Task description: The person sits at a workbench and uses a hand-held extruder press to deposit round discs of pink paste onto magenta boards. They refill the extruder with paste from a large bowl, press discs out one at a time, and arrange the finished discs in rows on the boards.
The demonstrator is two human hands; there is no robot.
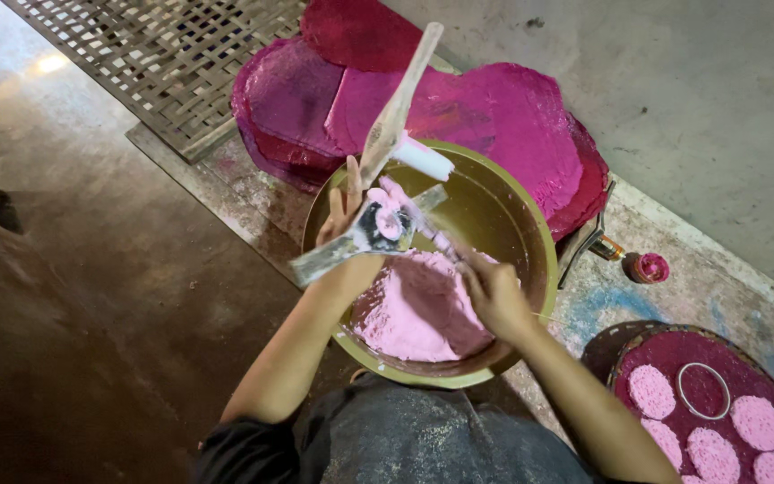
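Note:
My left hand (pixel 340 222) is shut on a pair of crossed flat wooden paddles (pixel 378 224) smeared with pink paste, held over a wide brass bowl (pixel 541 235). One paddle arm sticks up and away, with a white cylinder (pixel 424 159) beside it. My right hand (pixel 494 292) grips a thin pink-coated stick (pixel 423 220) whose tip rests on the paste lump at the paddles' crossing. A mound of pink paste (pixel 418 314) fills the near side of the bowl.
Magenta-stained round mats (pixel 503 116) lie behind the bowl, and a woven bamboo lattice (pixel 163 54) lies at the far left. At the lower right, a dark round tray (pixel 674 348) carries several pink discs and a metal ring (pixel 703 391). A small pink-stained cap (pixel 651 267) sits on the floor.

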